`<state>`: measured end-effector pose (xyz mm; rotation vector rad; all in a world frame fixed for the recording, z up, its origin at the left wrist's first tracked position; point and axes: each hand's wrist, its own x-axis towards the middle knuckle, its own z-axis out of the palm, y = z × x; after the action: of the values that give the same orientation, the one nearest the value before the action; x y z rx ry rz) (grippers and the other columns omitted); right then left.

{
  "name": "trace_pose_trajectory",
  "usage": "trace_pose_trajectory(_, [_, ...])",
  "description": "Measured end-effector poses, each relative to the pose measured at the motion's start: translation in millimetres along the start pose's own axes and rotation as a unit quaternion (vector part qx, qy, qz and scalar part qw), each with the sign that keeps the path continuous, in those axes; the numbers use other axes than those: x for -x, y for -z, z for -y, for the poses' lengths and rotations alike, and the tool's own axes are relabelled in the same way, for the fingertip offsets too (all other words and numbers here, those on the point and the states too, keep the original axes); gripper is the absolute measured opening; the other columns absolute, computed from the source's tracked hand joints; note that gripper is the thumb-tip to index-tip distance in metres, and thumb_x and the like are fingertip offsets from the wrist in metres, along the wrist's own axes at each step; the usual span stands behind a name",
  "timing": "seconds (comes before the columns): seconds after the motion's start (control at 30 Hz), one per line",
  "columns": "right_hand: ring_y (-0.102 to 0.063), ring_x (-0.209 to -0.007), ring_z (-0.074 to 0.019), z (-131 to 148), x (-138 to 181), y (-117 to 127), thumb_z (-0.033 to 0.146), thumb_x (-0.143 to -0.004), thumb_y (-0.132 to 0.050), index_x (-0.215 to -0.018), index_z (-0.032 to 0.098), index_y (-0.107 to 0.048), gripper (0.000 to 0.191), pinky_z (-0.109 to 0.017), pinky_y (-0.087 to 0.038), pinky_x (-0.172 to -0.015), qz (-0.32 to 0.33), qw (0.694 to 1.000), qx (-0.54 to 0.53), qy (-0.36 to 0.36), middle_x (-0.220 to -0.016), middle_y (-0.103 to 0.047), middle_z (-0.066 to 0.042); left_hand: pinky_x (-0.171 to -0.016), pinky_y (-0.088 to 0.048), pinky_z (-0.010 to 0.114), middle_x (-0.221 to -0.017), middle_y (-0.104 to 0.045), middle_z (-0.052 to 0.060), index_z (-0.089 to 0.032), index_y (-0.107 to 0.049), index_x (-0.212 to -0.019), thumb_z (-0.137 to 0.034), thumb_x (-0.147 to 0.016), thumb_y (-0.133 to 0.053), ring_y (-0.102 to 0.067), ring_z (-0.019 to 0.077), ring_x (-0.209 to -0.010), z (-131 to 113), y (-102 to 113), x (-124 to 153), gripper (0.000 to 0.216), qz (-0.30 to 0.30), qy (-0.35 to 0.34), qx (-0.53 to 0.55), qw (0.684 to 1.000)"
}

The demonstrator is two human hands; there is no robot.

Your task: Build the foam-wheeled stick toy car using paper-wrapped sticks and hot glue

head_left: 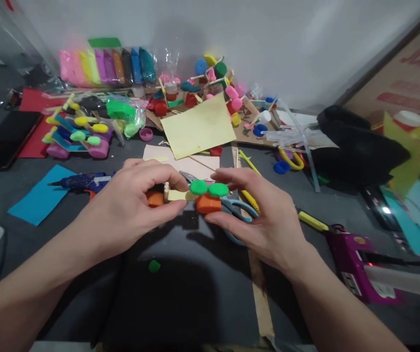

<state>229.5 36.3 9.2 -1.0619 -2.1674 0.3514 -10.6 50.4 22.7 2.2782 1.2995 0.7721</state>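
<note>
Fingers [237, 177] around small model [198, 187], clear packet [68, 77] of coloured blocks [109, 66] beyond.

A: what's the left grip [133, 200] holding?
B: little model [209, 204] with orange caps, pinched above the tabletop [166, 313]. right grip [272, 222] is curled round the end with two green discs [218, 189], can't tell if it's touching tho
A: anything nearby?
B: blue-handled scissors [240, 202], plus a glue gun [81, 182] off left

Small craft model [178, 195] aloft, two green discs [218, 189] over an orange cap [208, 204]
</note>
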Motion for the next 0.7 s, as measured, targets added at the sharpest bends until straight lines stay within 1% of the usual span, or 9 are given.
trace_pose_trajectory(0.1, [-0.073,-0.096,-0.0207,-1,0,-7,0.03,-0.088,-0.08,-0.116,0.02,-0.064,0.034,-0.03,-0.059,-0.084,0.003,0.999,-0.035,-0.025,-0.106,-0.076,-0.006,-0.085,-0.045,0.041,-0.091,-0.074,0.0,-0.025,-0.068,-0.091,-0.022,-0.09,-0.061,-0.066,0.0224,-0.087,-1,-1,0,0.008,-0.01,-0.028,-0.022,0.999])
trace_pose_trajectory(0.2, [-0.073,-0.095,-0.0194,1,0,-11,0.024,-0.089,-0.078,-0.113,0.02,-0.063,0.029,-0.029,-0.059,-0.084,-0.026,0.999,-0.03,0.002,-0.104,-0.076,-0.006,-0.093,-0.042,0.047,-0.099,-0.074,0.002,-0.025,-0.066,-0.099,-0.022,-0.093,-0.06,-0.067,0.0257,-0.101,0,0,0,0.008,-0.015,-0.062,-0.042,0.997])
trace_pose_trajectory(0.27, [-0.073,-0.102,-0.0211,2,1,-11,0.02,-0.09,-0.076,-0.116,0.02,-0.06,0.03,-0.032,-0.059,-0.089,-0.05,0.998,-0.014,0.041,-0.109,-0.076,-0.008,-0.1,-0.041,0.049,-0.112,-0.073,0.005,-0.024,-0.064,-0.112,-0.024,-0.093,-0.064,-0.065,0.0287,-0.114,0,1,-1,0.019,-0.033,-0.087,-0.059,0.994])
trace_pose_trajectory(0.33, [-0.072,-0.109,-0.0235,3,2,-8,0.019,-0.09,-0.074,-0.119,0.02,-0.059,0.032,-0.035,-0.06,-0.092,-0.065,0.995,0.014,0.079,-0.114,-0.076,-0.011,-0.105,-0.042,0.05,-0.125,-0.068,0.01,-0.021,-0.058,-0.125,-0.026,-0.091,-0.07,-0.06,0.0315,-0.124,0,3,-1,0.037,-0.059,-0.14,-0.085,0.985])
trace_pose_trajectory(0.43, [-0.073,-0.111,-0.0253,5,4,-2,0.022,-0.091,-0.073,-0.119,0.019,-0.06,0.032,-0.036,-0.062,-0.092,-0.07,0.99,0.054,0.105,-0.117,-0.076,-0.016,-0.109,-0.043,0.053,-0.129,-0.066,0.012,-0.021,-0.051,-0.131,-0.029,-0.089,-0.076,-0.057,0.0339,-0.13,-2,2,1,0.049,-0.113,-0.231,-0.13,0.958])
trace_pose_trajectory(0.47, [-0.073,-0.11,-0.0254,6,5,0,0.023,-0.091,-0.073,-0.119,0.018,-0.061,0.031,-0.036,-0.063,-0.091,-0.075,0.989,0.062,0.112,-0.117,-0.076,-0.017,-0.108,-0.043,0.053,-0.128,-0.066,0.01,-0.024,-0.052,-0.129,-0.029,-0.089,-0.076,-0.056,0.0335,-0.13,-4,1,3,0.047,-0.145,-0.234,-0.138,0.952])
trace_pose_trajectory(0.53, [-0.074,-0.107,-0.0247,8,5,3,0.023,-0.091,-0.073,-0.117,0.017,-0.061,0.029,-0.036,-0.064,-0.088,-0.09,0.985,0.073,0.13,-0.116,-0.076,-0.019,-0.107,-0.045,0.054,-0.127,-0.068,0.006,-0.03,-0.052,-0.125,-0.029,-0.092,-0.072,-0.056,0.031,-0.131,-7,-3,7,0.039,-0.175,-0.226,-0.161,0.945])
trace_pose_trajectory(0.63, [-0.075,-0.104,-0.0239,11,6,4,0.02,-0.092,-0.071,-0.118,0.019,-0.06,0.029,-0.036,-0.065,-0.083,-0.104,0.979,0.094,0.145,-0.116,-0.077,-0.018,-0.101,-0.047,0.051,-0.123,-0.071,0.002,-0.031,-0.057,-0.116,-0.035,-0.093,-0.07,-0.058,0.0295,-0.129,-10,-10,12,0.027,-0.207,-0.23,-0.181,0.934])
trace_pose_trajectory(0.7, [-0.076,-0.103,-0.0241,12,6,4,0.019,-0.092,-0.069,-0.118,0.02,-0.06,0.027,-0.036,-0.066,-0.081,-0.102,0.979,0.097,0.146,-0.116,-0.077,-0.017,-0.097,-0.047,0.051,-0.12,-0.074,0.002,-0.031,-0.06,-0.113,-0.037,-0.093,-0.068,-0.06,0.0299,-0.126,-10,-12,13,0.022,-0.215,-0.243,-0.185,0.927])
